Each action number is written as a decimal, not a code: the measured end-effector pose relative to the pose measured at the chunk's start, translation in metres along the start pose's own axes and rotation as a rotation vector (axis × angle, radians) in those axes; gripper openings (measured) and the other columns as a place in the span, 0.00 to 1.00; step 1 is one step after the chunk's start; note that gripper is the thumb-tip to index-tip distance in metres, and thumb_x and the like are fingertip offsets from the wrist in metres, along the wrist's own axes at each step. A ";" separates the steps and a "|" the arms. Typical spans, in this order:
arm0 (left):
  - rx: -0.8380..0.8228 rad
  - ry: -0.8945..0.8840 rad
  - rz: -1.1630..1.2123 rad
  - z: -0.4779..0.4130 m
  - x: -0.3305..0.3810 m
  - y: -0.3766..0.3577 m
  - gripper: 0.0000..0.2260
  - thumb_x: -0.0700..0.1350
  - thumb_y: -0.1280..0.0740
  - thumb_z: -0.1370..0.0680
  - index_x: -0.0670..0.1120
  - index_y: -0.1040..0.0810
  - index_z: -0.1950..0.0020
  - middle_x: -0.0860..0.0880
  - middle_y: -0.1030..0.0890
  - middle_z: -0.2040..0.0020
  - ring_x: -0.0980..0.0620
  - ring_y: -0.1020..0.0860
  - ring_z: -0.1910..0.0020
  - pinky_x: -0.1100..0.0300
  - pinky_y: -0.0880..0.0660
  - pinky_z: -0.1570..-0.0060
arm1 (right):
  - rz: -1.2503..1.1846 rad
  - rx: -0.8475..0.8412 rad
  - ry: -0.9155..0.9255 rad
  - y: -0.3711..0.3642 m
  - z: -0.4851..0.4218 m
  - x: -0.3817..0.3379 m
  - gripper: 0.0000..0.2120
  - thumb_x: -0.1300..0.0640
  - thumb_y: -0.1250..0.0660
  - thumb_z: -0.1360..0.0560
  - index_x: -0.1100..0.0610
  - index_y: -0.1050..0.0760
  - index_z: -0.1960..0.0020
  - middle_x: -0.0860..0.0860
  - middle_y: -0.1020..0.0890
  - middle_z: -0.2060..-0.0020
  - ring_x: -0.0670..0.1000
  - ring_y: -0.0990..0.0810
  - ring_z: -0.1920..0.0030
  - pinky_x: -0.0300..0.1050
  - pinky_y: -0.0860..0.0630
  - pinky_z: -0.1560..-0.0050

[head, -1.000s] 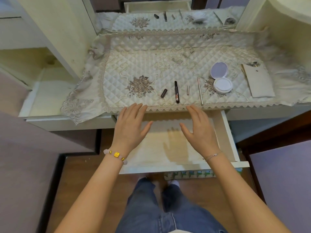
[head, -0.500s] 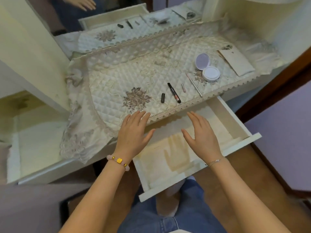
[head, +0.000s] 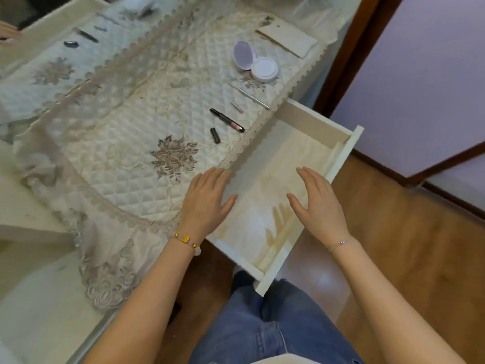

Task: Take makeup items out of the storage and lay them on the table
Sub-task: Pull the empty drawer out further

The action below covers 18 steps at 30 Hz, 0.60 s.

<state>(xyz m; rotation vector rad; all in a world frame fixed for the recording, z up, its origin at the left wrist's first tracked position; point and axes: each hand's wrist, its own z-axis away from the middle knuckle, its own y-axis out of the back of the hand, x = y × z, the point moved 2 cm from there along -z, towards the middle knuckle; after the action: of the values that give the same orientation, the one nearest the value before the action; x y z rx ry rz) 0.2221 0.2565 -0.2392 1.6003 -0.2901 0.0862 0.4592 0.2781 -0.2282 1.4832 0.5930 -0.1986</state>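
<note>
Both hands hover open, holding nothing, over the pulled-out white drawer [head: 319,118] of a dressing table. The left hand [head: 207,198], a beaded bracelet with gold charms at its wrist, has straight fingers that reach the lace edge of the quilted cream cloth [head: 126,148] where it meets the drawer. The right hand [head: 317,203], with a thin silver chain at its wrist, is spread flat above the drawer's yellowed paper liner [head: 275,164], near the front panel; whether either hand touches anything cannot be told. The makeup items lie on the cloth, beyond the drawer's far end. These are a short black cap [head: 215,135], just beside it a black tube with a pink section [head: 227,120], then a small pink stick [head: 236,106] and a thin silver pencil [head: 253,97]. Farther back an open white compact [head: 256,63] sits with its lid tilted up, and a flat beige pouch [head: 287,39] lies near the table's corner. Blue jeans [head: 275,324] show below the drawer.
</note>
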 end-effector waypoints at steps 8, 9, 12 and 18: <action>-0.054 -0.055 -0.043 -0.008 -0.024 -0.013 0.27 0.57 0.47 0.23 0.43 0.33 0.30 0.41 0.30 0.31 0.41 0.33 0.32 0.46 0.36 0.34 | -0.056 -0.002 -0.169 -0.016 0.029 0.010 0.27 0.51 0.38 0.23 0.58 0.39 0.28 0.55 0.34 0.29 0.53 0.39 0.28 0.39 0.47 0.31; -0.067 -0.064 -0.056 -0.007 -0.028 -0.014 0.27 0.57 0.47 0.23 0.43 0.33 0.30 0.40 0.31 0.31 0.41 0.33 0.32 0.46 0.37 0.34 | -0.064 -0.012 -0.192 -0.018 0.033 0.011 0.27 0.51 0.38 0.23 0.58 0.39 0.27 0.55 0.35 0.28 0.53 0.40 0.28 0.40 0.47 0.30; -0.092 -0.075 -0.074 -0.006 -0.039 -0.020 0.25 0.54 0.41 0.23 0.41 0.34 0.29 0.39 0.33 0.30 0.39 0.35 0.30 0.44 0.38 0.33 | -0.131 -0.043 -0.295 -0.029 0.046 0.013 0.28 0.51 0.38 0.23 0.57 0.43 0.26 0.54 0.40 0.26 0.53 0.47 0.25 0.45 0.50 0.27; -0.149 -0.046 -0.073 -0.003 -0.054 -0.026 0.28 0.47 0.34 0.24 0.39 0.38 0.28 0.38 0.36 0.28 0.39 0.38 0.29 0.43 0.42 0.31 | -0.577 -0.035 -0.626 -0.045 0.072 0.008 0.32 0.51 0.38 0.22 0.55 0.49 0.24 0.50 0.45 0.24 0.49 0.45 0.26 0.41 0.46 0.30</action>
<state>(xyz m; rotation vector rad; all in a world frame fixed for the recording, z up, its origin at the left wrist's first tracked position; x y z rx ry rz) 0.1764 0.2676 -0.2766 1.4642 -0.2678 -0.0281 0.4623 0.2055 -0.2728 1.0956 0.4880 -1.0521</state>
